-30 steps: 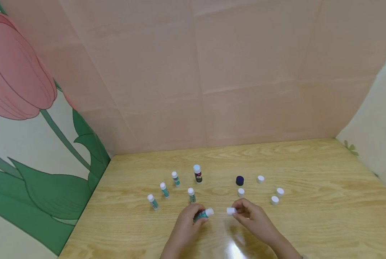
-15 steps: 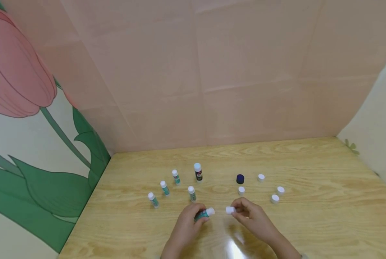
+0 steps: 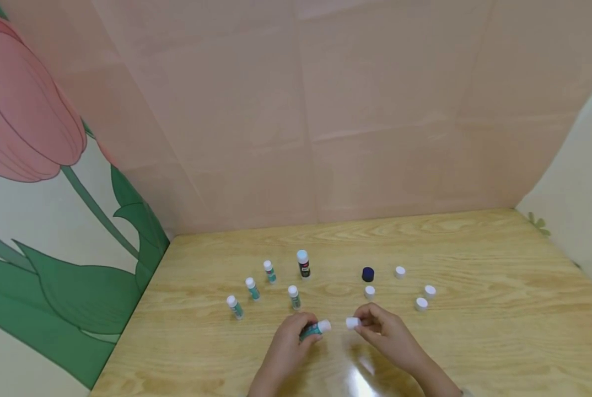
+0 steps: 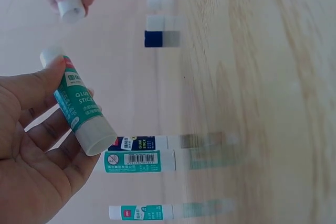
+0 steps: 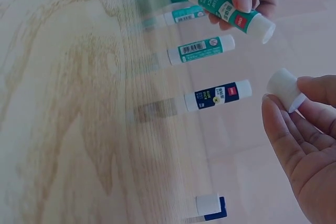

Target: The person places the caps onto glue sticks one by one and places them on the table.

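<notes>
Above the table's near part, my left hand (image 3: pixel 288 341) grips a teal-labelled glue stick (image 4: pixel 79 95), tilted with its white uncapped end toward the right. My right hand (image 3: pixel 387 335) pinches a white cap (image 5: pixel 285 88) between thumb and fingers, its hollow side visible in the left wrist view. Cap and glue stick face each other across a small gap, not touching. Behind my left hand stands a teal glue stick (image 3: pixel 294 298), and a dark navy glue stick (image 3: pixel 303 264) is upright farther back. A white cap (image 3: pixel 370 292) lies just beyond my right hand.
On the left stand more teal glue sticks: a front one (image 3: pixel 235 307), a middle one (image 3: pixel 253 289) and a rear one (image 3: pixel 269 272). To the right lie a navy cap (image 3: pixel 367 274) and white caps (image 3: pixel 421 304). A pink cloth (image 3: pixel 306 121) hangs behind the wooden table (image 3: pixel 474 353).
The glue stick in my left hand has shifted slightly to the right, and the cap in my right hand slightly to the left. The gap between them is a little narrower.
</notes>
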A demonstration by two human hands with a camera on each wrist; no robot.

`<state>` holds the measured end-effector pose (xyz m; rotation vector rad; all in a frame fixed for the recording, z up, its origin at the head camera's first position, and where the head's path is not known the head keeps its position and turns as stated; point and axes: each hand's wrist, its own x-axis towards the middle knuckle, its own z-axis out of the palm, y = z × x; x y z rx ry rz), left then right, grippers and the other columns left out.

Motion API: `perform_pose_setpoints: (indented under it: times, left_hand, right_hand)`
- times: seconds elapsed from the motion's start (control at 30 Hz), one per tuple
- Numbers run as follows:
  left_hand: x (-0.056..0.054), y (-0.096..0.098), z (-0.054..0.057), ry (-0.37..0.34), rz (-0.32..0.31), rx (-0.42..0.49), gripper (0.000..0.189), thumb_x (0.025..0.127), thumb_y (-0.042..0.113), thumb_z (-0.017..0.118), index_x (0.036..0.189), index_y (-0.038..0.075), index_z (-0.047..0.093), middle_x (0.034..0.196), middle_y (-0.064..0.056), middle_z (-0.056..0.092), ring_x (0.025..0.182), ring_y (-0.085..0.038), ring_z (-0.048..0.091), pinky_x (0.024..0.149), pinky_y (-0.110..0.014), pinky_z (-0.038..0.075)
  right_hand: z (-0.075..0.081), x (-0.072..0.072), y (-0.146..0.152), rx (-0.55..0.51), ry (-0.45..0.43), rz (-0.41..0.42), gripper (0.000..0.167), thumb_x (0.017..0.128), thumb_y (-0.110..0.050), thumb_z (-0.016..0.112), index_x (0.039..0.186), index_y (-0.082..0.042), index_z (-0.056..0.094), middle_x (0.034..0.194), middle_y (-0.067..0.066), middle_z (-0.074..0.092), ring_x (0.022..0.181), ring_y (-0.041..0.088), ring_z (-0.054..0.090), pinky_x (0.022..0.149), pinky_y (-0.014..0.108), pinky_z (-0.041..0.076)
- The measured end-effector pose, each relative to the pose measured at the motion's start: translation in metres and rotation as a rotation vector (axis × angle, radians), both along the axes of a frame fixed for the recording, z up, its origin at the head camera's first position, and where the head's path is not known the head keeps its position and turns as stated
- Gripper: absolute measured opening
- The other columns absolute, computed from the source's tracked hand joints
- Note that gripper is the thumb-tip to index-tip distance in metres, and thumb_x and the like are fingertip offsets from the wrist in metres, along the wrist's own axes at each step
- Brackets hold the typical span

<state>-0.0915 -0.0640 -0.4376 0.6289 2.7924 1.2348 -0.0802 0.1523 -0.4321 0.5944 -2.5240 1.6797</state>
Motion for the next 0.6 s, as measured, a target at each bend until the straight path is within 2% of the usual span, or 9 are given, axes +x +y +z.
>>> perform_pose_setpoints:
  times: [0.23,0.6]
  left_hand:
    - [0.0003,0.0013,0.0004,-0.039,-0.001,0.003,0.019,0.078,0.021,0.061,0.096,0.015,0.058,0.091,0.014,0.053,0.083,-0.003,0.048,0.071,-0.022,0.043]
    - [0.0017,0.0032,0.0008,-0.052,-0.016,0.003,0.018,0.079,0.020,0.060,0.097,0.016,0.058,0.094,0.013,0.053,0.088,-0.005,0.049,0.075,-0.024,0.043]
  right_hand:
    - [-0.0006,0.0007,0.0003,-0.019,-0.039,0.010,0.015,0.081,-0.007,0.059,0.093,0.000,0.052,0.088,0.008,0.058,0.078,0.011,0.056,0.068,0.023,0.047]
    - [0.0004,0.0018,-0.0001,-0.019,-0.067,0.013,0.016,0.081,-0.008,0.059,0.094,0.000,0.052,0.090,0.008,0.057,0.079,0.012,0.056,0.069,0.022,0.047]
